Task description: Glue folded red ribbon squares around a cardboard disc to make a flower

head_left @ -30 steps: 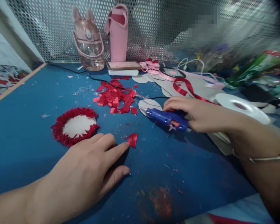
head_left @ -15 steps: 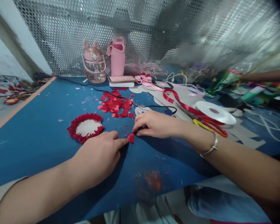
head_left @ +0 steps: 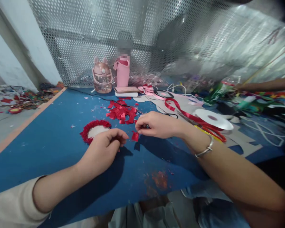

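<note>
My right hand pinches a small red ribbon piece just above the blue table; a shadow lies under the piece. The curled fingers of my left hand end right beside the piece's left edge, and I cannot tell whether they touch it. Just behind my left hand lies a ring of red ruffled ribbon with a white card centre. A pile of cut red ribbon pieces sits a little farther back.
A white ribbon spool, loose red ribbon and yellow-handled scissors lie at the right. A pink bottle, pink holder and phone stand by the perforated metal screen. Another person's arm reaches in far right.
My right hand left the blue glue gun and came to the red piece. The piece, flat under my left fingertips before, is now lifted. The view pulled back.
</note>
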Tool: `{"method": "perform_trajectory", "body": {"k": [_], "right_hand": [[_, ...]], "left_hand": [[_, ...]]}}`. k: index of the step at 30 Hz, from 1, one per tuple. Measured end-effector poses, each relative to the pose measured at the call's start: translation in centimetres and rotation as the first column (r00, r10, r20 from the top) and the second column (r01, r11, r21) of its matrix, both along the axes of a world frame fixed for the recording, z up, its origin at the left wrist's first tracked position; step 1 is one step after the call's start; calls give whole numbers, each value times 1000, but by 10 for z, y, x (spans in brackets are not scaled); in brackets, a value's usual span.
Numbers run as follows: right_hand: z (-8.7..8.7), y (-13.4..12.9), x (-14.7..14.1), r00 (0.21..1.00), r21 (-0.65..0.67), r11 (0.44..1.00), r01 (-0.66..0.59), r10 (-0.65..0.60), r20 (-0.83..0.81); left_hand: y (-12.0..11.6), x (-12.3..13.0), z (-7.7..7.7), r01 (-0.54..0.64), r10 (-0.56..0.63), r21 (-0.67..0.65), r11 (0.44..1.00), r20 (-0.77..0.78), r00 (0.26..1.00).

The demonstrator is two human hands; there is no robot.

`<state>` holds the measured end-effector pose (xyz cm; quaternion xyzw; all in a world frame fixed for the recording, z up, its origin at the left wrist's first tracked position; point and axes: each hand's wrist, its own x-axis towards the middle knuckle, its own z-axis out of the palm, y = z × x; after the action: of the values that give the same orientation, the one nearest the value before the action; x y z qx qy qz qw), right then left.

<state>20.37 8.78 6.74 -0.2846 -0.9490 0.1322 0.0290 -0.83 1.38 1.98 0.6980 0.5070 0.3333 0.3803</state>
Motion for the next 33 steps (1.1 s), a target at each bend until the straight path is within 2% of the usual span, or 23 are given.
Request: {"method": "perform_trajectory", "body": {"k": [3,8,14,19,22,24,26,29,33], "right_hand": [[0,-10,0,992,41,999,1,4,-128],[-8,-23,0,964,99,994,-41,65,-258],[-13,-28,0,949,182,976,-118,165,-269],[-17,-27,-2,939,239,961,-138,204,-276],[-20,-26,-2,923,279,955,-100,194,-333],[-22,-26,-1,893,336,942,-19,167,-418],[-25,-28,-1,855,400,915,60,160,-494],[-31,-31,-5,829,516,853,81,230,-510],[-38,-32,-12,833,712,696,94,337,-439]], "left_hand": [[3,0,-1,-63,86,-151,987,155,984],[4,0,1,-7,90,-328,945,238,967],[-1,0,12,10,65,-372,928,187,980],[-1,1,7,-2,111,-409,913,244,963],[1,2,4,-1,161,-431,902,336,928],[2,3,3,-10,216,-447,894,413,885],[2,4,4,-18,271,-468,883,479,835],[2,5,4,-12,322,-499,867,541,777],[1,6,4,20,341,-522,853,587,735]]}}
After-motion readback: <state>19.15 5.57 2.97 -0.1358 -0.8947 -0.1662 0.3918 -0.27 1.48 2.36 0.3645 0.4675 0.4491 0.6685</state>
